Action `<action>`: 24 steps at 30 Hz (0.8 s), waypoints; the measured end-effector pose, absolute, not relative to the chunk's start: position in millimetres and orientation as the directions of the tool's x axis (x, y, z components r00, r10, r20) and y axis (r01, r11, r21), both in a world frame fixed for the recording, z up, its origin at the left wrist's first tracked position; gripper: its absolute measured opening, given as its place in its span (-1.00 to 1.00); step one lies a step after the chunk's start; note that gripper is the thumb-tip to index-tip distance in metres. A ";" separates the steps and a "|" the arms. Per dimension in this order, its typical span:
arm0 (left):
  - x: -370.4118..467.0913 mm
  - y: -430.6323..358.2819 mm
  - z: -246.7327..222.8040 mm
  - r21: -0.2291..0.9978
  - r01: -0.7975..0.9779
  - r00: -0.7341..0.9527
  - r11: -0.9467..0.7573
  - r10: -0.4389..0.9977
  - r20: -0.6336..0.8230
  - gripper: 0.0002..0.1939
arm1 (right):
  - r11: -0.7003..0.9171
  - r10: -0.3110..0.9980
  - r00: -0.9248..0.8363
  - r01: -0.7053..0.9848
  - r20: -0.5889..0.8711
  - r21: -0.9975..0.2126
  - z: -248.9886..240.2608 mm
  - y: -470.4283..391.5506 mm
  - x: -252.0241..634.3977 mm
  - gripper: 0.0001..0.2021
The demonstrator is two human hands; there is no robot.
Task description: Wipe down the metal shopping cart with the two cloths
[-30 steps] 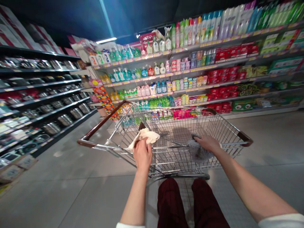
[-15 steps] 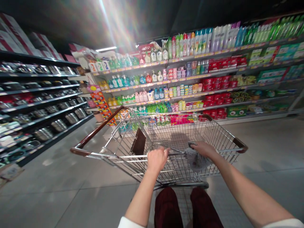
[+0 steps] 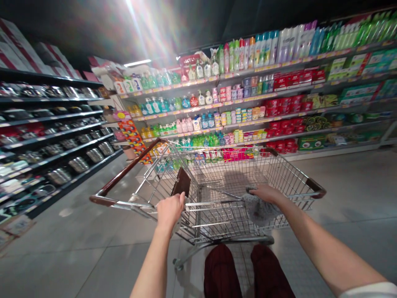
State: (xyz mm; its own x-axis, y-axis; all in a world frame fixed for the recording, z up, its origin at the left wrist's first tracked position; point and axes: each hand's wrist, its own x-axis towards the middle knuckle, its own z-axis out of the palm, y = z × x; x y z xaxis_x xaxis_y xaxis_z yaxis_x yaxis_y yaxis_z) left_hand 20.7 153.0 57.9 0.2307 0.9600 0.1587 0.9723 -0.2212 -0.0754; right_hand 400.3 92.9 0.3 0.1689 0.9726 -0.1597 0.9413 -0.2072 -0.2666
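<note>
A wire shopping cart [image 3: 223,223] stands sideways in front of me, its brown handle [image 3: 127,169] at the left. My left hand [image 3: 170,212] is closed around the near top rail, close to the brown flap [image 3: 182,183] of the seat. Something pale shows at the edge of that hand, too little to name. On the same rail farther right, my right hand [image 3: 265,193] is closed on a grey dotted cloth [image 3: 259,210], which drapes over the rail and hangs down the side. My right fingertips are partly hidden by the cloth.
Shelves of bottles and jars [image 3: 198,109] run along beyond the cart. At the left stand shelves of metal pots [image 3: 77,164]. A caster wheel [image 3: 178,264] sits on the tiled floor [image 3: 93,244] near my legs [image 3: 221,269].
My left hand has slid left along the cart's near rail, away from the right hand. The right hand and the cloth have stayed about where they were.
</note>
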 end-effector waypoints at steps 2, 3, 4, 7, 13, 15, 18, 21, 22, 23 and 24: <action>44.4 149.7 56.4 -0.046 0.959 0.282 -0.278 0.951 0.127 -0.37 | -0.193 0.971 0.145 0.945 -0.190 -0.265 1.5 95.9 399.5 -0.70; 57.0 147.6 54.9 -0.036 0.952 0.306 -0.304 0.945 0.120 -0.36 | -0.184 0.970 0.132 0.947 -0.203 -0.263 2.3 97.3 399.3 -0.71; 69.7 145.3 53.1 -0.030 0.945 0.326 -0.325 0.938 0.116 -0.35 | -0.174 0.969 0.118 0.950 -0.215 -0.261 3.0 98.5 399.1 -0.71; 104.5 137.8 46.2 -0.011 0.917 0.398 -0.399 0.911 0.107 -0.33 | -0.139 0.967 0.077 0.959 -0.244 -0.248 4.6 100.3 399.8 -0.74; 125.8 131.1 39.0 0.060 0.842 0.528 -0.536 0.842 0.115 -0.33 | -0.034 0.966 -0.018 0.980 -0.258 -0.196 -0.4 96.7 411.4 -0.77; 110.2 135.9 43.2 0.070 0.832 0.543 -0.550 0.834 0.101 -0.34 | 0.017 0.963 -0.065 0.983 -0.260 -0.183 -2.2 95.4 416.2 -0.73; 75.3 151.4 54.3 0.082 0.871 0.484 -0.484 0.875 0.023 -0.33 | 0.064 0.953 -0.121 0.976 -0.277 -0.207 -1.4 95.2 420.1 -0.67; 48.4 170.3 62.6 0.085 0.904 0.425 -0.418 0.902 -0.082 -0.32 | 0.057 0.940 -0.151 0.953 -0.307 -0.296 2.5 96.7 418.6 -0.70; 44.2 175.5 63.3 0.081 0.908 0.419 -0.412 0.901 -0.112 -0.32 | 0.034 0.934 -0.151 0.940 -0.325 -0.339 3.9 97.2 417.0 -0.74; 42.5 179.6 62.8 0.073 0.910 0.414 -0.408 0.900 -0.135 -0.33 | -0.018 0.926 -0.131 0.922 -0.355 -0.386 5.1 97.4 414.9 -0.78; 42.6 182.8 61.5 0.064 0.912 0.410 -0.405 0.899 -0.153 -0.33 | -0.089 0.915 -0.097 0.899 -0.391 -0.430 6.2 97.5 412.4 -0.82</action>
State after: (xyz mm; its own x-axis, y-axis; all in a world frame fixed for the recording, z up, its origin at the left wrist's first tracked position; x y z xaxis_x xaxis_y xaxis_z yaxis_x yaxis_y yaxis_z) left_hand 42.6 182.8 61.5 0.4099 0.8993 -0.1526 0.9121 -0.4049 0.0637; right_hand 412.4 97.5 6.2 -0.0967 0.9154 -0.3907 0.8986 -0.0886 -0.4298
